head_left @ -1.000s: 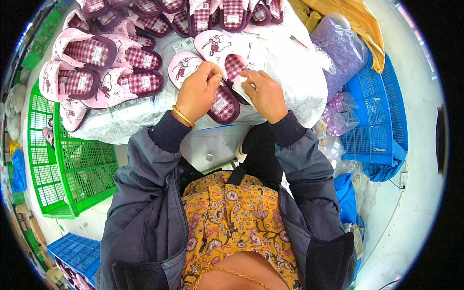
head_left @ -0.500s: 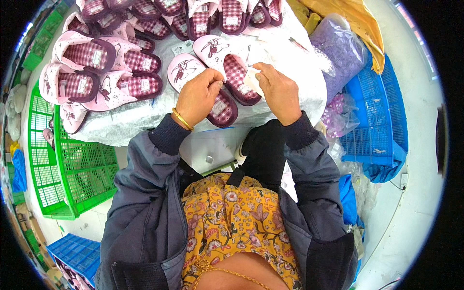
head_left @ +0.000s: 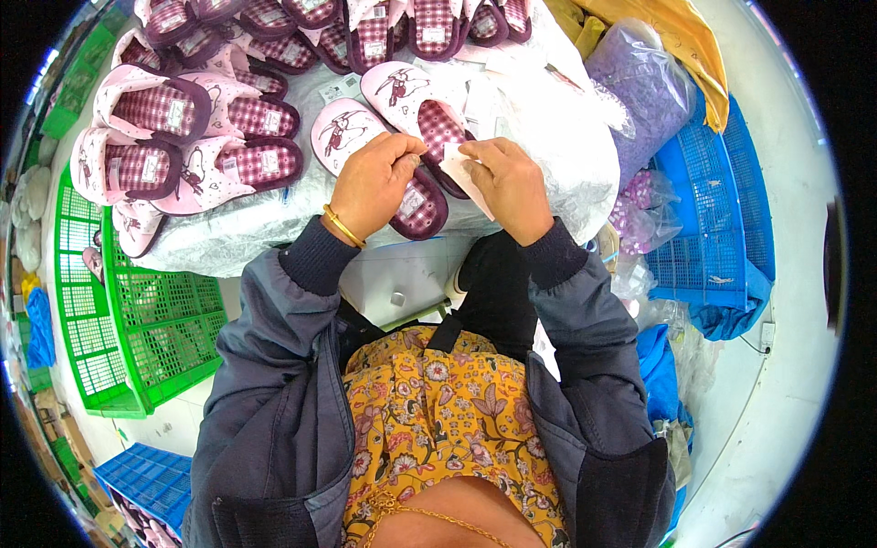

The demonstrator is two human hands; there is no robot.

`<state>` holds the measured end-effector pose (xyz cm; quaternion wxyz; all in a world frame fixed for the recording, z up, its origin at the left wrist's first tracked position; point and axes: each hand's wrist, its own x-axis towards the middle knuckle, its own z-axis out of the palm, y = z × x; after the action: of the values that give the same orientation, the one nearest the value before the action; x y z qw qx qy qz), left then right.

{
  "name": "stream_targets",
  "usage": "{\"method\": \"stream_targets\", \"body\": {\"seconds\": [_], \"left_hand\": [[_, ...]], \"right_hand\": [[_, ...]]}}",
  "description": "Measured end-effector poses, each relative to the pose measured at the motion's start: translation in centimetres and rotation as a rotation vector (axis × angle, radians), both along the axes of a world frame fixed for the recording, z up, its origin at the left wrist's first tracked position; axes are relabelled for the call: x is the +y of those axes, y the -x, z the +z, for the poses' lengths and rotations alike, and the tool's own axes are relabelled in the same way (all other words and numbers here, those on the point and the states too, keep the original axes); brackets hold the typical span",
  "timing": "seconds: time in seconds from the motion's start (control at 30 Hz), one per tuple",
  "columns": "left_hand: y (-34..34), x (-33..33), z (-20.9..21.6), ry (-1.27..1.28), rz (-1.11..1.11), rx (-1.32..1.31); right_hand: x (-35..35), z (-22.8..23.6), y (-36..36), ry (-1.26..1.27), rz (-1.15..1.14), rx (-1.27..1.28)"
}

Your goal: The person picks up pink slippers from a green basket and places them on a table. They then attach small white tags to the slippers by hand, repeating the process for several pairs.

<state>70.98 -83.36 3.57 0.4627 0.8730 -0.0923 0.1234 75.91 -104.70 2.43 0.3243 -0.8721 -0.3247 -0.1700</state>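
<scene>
Two pink slippers lie side by side before me, the right slipper (head_left: 399, 89) and the left slipper (head_left: 340, 131). Both have a dark printed figure on the toe and a plum checked insole. My left hand (head_left: 373, 183) rests over the middle of the left slipper, thumb and forefinger pinched by the gap between the pair; what they pinch is too small to make out. Over the right slipper's heel, my right hand (head_left: 512, 185) grips a white card (head_left: 464, 173) between thumb and fingers. The card covers part of that insole.
Several more pink slippers (head_left: 265, 163) are piled at the table's left and far side. Plastic sheeting (head_left: 247, 239) covers the table. A green crate (head_left: 169, 320) stands left; at right are a blue crate (head_left: 703, 228) and a bag of purple material (head_left: 639, 78).
My right hand has moved left and slightly down, bringing the white card nearer my left hand. The left hand stays almost where it was, still pinched.
</scene>
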Motion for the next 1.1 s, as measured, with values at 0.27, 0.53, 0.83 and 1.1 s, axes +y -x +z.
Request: {"method": "stream_targets", "body": {"seconds": [0.27, 0.53, 0.83, 1.1], "left_hand": [[-0.3, -0.2, -0.4, -0.026, -0.026, -0.022], [-0.6, -0.7, -1.2, 0.172, -0.042, 0.096], [-0.9, -1.0, -1.2, 0.256, -0.081, 0.174], [-1.4, -0.8, -1.7, 0.221, -0.094, 0.167]], "right_hand": [[0.0, -0.2, 0.2, -0.010, 0.085, -0.034], [0.8, -0.5, 0.4, -0.185, -0.004, 0.029], [1.5, -1.1, 0.3, -0.302, 0.008, 0.109], [1.8, -1.0, 0.1, -0.356, 0.076, 0.188]]}}
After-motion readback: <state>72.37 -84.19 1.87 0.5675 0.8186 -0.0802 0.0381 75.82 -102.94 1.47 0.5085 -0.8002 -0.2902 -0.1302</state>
